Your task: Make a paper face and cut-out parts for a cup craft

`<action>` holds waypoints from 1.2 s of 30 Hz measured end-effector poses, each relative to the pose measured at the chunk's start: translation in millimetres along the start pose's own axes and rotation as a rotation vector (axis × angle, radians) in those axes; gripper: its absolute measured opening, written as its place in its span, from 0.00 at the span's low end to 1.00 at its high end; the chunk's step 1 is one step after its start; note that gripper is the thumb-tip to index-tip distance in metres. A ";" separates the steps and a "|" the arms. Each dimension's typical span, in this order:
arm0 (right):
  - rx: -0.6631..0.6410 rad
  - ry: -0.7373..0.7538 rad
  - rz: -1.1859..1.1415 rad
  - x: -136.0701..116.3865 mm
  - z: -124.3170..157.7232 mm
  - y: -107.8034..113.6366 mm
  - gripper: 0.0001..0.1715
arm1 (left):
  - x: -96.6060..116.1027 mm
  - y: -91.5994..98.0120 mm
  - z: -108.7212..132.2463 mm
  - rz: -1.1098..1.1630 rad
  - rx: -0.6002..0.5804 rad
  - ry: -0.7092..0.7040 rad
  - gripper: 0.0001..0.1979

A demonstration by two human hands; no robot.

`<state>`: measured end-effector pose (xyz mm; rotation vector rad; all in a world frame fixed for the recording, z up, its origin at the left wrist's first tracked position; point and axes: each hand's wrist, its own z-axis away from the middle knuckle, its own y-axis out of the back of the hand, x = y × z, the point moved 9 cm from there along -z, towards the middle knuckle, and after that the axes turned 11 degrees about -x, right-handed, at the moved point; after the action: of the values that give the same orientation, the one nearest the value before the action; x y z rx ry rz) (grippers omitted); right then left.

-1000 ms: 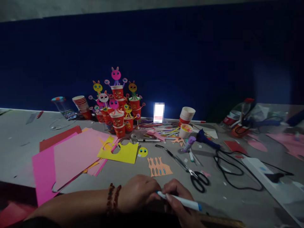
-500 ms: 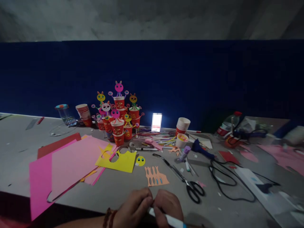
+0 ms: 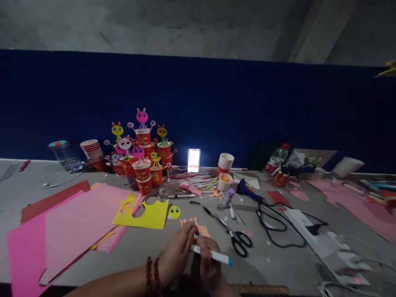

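Observation:
My right hand (image 3: 209, 269) is closed round a white marker (image 3: 216, 256) with a blue end that points right. My left hand (image 3: 176, 253), with dark red beads at the wrist, meets it at the marker's other end, fingers bent together; what they grip is hidden. Just beyond both hands lies an orange paper cutout (image 3: 202, 228), partly covered by the fingers. Above it rests a yellow paper face (image 3: 174, 212) with blue eyes. Scissors (image 3: 239, 243) with black handles lie right of my hands, apart from them.
Yellow cut paper (image 3: 148, 220) and pink sheets (image 3: 77, 222) lie left. Behind stand red cups (image 3: 144, 173) with paper figures, pipe cleaners (image 3: 198, 180) and a glowing screen (image 3: 194, 160). To the right are a glue stick (image 3: 228, 198), a black cord (image 3: 278, 246) and a power strip (image 3: 305, 231).
My hands have moved up to the orange cutout and now partly cover it. The marker shows more of its length. The view has turned to the right.

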<state>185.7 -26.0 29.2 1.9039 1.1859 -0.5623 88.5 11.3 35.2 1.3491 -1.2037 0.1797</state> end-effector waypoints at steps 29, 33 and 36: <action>-0.585 -0.264 0.700 111.8 11.7 122.9 0.08 | -59.0 13.1 -41.1 -0.483 -0.352 -0.038 0.09; -0.690 -0.301 0.727 106.7 7.7 115.6 0.09 | -60.1 0.7 -24.6 -0.451 -0.416 0.016 0.21; -0.695 -0.357 0.733 104.5 10.2 116.9 0.06 | -60.7 -1.0 -29.1 -0.435 -0.434 0.039 0.18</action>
<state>338.0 -6.6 -4.6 1.3984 0.3179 -0.0505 78.4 65.6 -3.2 1.1788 -0.8287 -0.3466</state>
